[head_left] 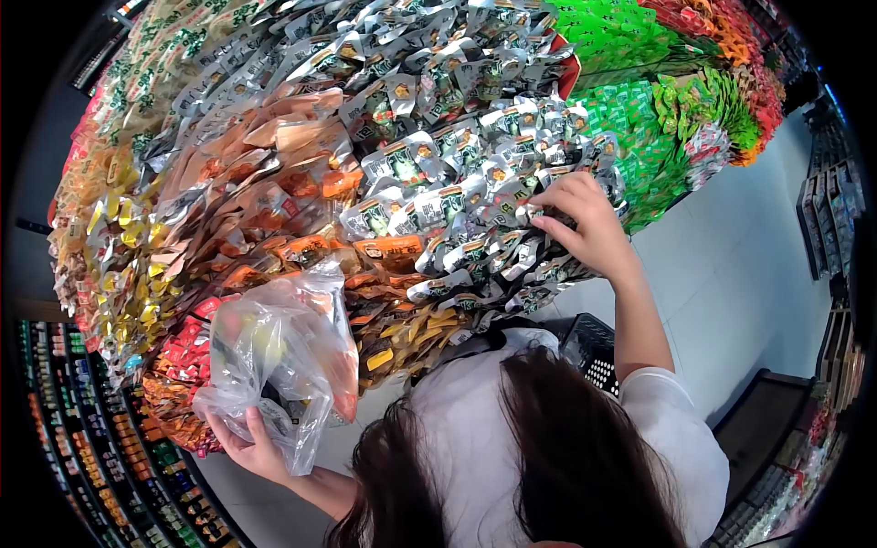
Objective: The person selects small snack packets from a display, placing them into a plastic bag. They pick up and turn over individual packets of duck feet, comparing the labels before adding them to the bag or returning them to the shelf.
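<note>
Head cam is looking down over a huge heap of snack packets filling most of the frame. The left hand [248,445], lower left, is clenched around the bunched neck of a clear plastic bag [283,356] with some packets already inside, held up just in front of the orange packets [274,183]. The right hand [585,224], right of centre, has its fingers curled down onto the silver packets [457,155], gripping at one in the pile. Green packets [639,82] sit upper right, a black basket [589,347] below the arm
</note>
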Tool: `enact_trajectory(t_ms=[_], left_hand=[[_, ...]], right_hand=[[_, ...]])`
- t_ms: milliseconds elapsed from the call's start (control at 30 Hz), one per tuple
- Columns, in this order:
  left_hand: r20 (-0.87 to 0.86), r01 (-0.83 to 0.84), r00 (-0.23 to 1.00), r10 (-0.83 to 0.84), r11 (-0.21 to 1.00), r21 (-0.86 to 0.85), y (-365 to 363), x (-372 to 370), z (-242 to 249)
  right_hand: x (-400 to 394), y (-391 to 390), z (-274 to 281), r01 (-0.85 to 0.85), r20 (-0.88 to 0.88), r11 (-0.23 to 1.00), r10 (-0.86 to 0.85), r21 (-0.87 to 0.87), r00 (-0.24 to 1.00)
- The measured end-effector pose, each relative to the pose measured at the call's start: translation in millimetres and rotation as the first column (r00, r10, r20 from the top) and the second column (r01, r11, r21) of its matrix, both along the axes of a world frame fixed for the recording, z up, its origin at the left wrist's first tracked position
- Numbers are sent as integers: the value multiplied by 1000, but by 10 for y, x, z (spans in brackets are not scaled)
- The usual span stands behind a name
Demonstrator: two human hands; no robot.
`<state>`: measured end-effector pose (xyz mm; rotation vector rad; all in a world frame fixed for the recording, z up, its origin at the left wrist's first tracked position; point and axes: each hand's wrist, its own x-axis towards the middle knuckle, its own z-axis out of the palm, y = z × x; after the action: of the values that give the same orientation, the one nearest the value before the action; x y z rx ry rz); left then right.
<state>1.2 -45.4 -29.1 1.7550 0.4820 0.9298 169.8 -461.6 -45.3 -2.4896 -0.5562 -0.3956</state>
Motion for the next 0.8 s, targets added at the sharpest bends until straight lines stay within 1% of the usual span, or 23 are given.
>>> enact_trajectory(t_ms=[67,100,167,200,300,367,433,467,500,567,600,633,700,733,767,800], left_hand=[[28,-25,999,24,1000,13,32,41,-53],[24,-17,1000,16,1000,11,48,45,-62],[44,-31,999,32,999,-25,63,60,-85],[39,-55,998,55,998,-12,69,67,-96],[64,-47,997,46,999,16,66,94,-103],[75,-54,996,53,998,18,75,113,-126],[95,-50,994,49,999,12,78,138,-134],[95,-52,994,50,999,14,70,150,-125],[84,-52,995,51,999,6,55,165,-113],[69,-57,996,57,998,-1,28,175,-94],[67,-57,996,57,998,7,14,172,-93],[64,-58,996,57,998,13,5,166,-94],[65,-61,996,60,998,8,-3,152,-105],[74,-58,996,58,998,3,-7,146,-110],[68,-59,996,59,998,4,-11,142,-113],[77,-55,996,55,998,-2,-16,141,-115]], right_hand=[[-3,-81,26,-142,-48,988,145,63,988],[2,-137,13,-134,-53,989,137,61,989],[14,-237,-20,-208,-65,969,218,130,974],[12,-260,-10,-223,-79,963,236,150,968],[30,-289,-5,-250,-99,957,265,144,959],[66,-241,13,-238,-102,960,254,145,962],[113,-145,101,-193,-108,980,197,52,974],[161,-132,41,-202,-58,979,202,-2,978],[200,-111,18,-203,-57,979,203,0,978],[266,-51,-13,-241,-110,965,230,-105,967],[300,-32,-23,-218,-129,973,206,-82,970],[350,-38,-89,-223,-38,974,221,-41,974],[448,-44,-185,-159,-125,980,174,117,977],[502,-43,-152,-153,-161,972,182,177,970],[532,-40,-87,-107,-309,968,176,228,935],[558,-36,-41,-96,-353,970,173,225,919]])
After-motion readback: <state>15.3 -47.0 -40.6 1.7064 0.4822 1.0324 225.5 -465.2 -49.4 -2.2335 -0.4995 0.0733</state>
